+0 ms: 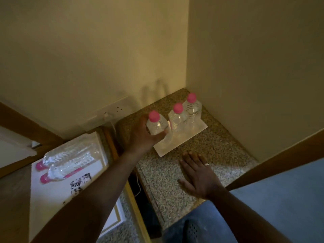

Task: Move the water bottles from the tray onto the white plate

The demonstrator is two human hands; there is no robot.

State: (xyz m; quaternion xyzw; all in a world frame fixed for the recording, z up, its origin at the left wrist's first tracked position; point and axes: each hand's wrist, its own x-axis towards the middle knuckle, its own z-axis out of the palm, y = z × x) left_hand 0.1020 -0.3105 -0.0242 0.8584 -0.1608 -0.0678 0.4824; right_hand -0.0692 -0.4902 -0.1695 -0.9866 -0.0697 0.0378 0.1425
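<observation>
Centre of frame: the left hand (140, 135) grips an upright, pink-capped bottle (156, 124), fingers wrapped round its body, over the near-left part of the white plate (196, 133); whether its base touches the plate cannot be told. Two more bottles stand upright on the plate: one at mid-plate (178, 118), just beside the held one, and one at the far end (192, 106), toward the corner of the walls. The plate lies on a speckled table (219, 146). Lower centre-right: the right hand (198, 174) rests palm-down on the table with fingers spread, grasping nothing, a ring (206, 164) on one finger; it is near the plate's front edge but apart from it. Left of frame: the tray (52, 190), white with a dark print, carries two bottles lying on their sides, side by side, caps toward the left: the farther (68, 155) and the nearer (68, 170).
</observation>
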